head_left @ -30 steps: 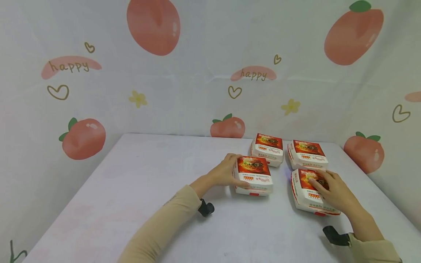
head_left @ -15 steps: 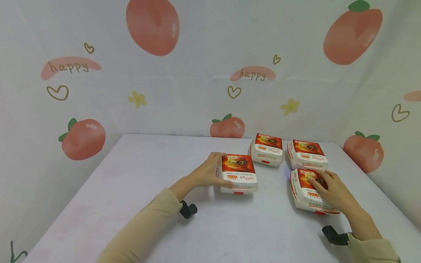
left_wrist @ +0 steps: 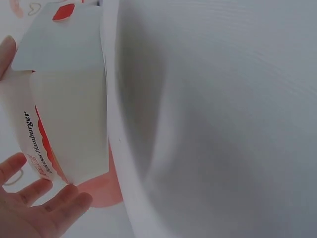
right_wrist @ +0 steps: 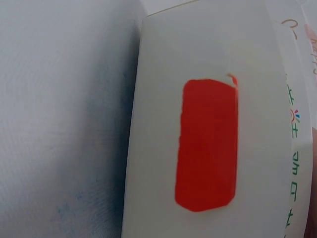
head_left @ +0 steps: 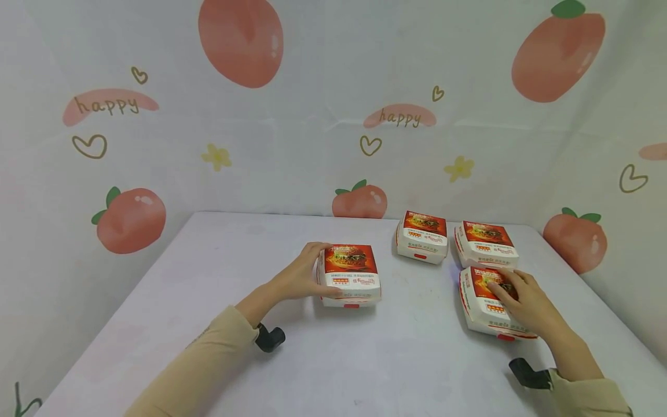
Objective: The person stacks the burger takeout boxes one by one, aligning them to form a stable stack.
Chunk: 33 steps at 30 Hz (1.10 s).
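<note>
In the head view my left hand [head_left: 297, 277] grips a hamburger box [head_left: 350, 277] by its left side, thumb at the front and fingers at the back. The box is white with a red burger picture on its lid, level and close over the table. The left wrist view shows its plain white side [left_wrist: 72, 119] and the fingertips [left_wrist: 72, 201] along its edge. My right hand [head_left: 534, 307] rests on the lid of a second hamburger box [head_left: 482, 304], thumb and fingers lying over the picture. That box's red front tab [right_wrist: 207, 145] fills the right wrist view.
Two more hamburger boxes, one at the back [head_left: 423, 238] and one farther right [head_left: 488, 244], stand behind the two in front. The white table [head_left: 385, 359] runs back to a printed curtain [head_left: 292, 127]. A black wrist mount [head_left: 270, 338] hangs beneath the left wrist.
My left hand has carried its hamburger box leftward, away from the other three. The right hand and the box under it have stayed in place.
</note>
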Motion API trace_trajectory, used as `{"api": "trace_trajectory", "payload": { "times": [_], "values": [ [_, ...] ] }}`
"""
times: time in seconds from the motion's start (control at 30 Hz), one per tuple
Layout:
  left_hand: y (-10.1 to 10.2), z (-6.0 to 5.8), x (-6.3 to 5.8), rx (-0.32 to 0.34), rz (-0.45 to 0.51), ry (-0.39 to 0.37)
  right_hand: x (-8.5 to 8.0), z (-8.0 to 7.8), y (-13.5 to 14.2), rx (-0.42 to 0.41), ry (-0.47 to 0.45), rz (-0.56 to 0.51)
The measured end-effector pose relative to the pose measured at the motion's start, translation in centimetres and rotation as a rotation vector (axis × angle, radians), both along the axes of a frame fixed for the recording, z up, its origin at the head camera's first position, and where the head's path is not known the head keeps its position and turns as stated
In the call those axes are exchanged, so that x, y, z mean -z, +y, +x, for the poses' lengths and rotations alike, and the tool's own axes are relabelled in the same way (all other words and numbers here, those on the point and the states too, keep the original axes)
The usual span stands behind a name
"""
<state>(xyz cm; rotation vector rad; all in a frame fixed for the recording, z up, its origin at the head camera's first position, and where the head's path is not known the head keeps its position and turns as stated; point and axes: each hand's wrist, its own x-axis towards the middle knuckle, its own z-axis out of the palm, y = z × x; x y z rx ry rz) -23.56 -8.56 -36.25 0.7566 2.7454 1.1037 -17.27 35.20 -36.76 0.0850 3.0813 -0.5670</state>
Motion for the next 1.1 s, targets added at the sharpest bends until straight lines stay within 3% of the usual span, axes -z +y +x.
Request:
{"api": "trace_trajectory", "payload": {
  "times": [0.3, 0.8, 1.1],
  "values": [
    [-0.9, 0.1, 0.2, -0.011, -0.017, -0.009, 0.0, 0.0, 0.0, 0.005, -0.014, -0.004],
    [-1.0, 0.0, 1.2, 0.01, -0.02, -0.096, -0.1, 0.1, 0.1, -0.005, -0.018, -0.009],
    [-1.3, 0.1, 1.3, -0.006, -0.041, -0.134, -0.2, 0.2, 0.4, -0.044, -0.081, 0.008]
  ]
}}
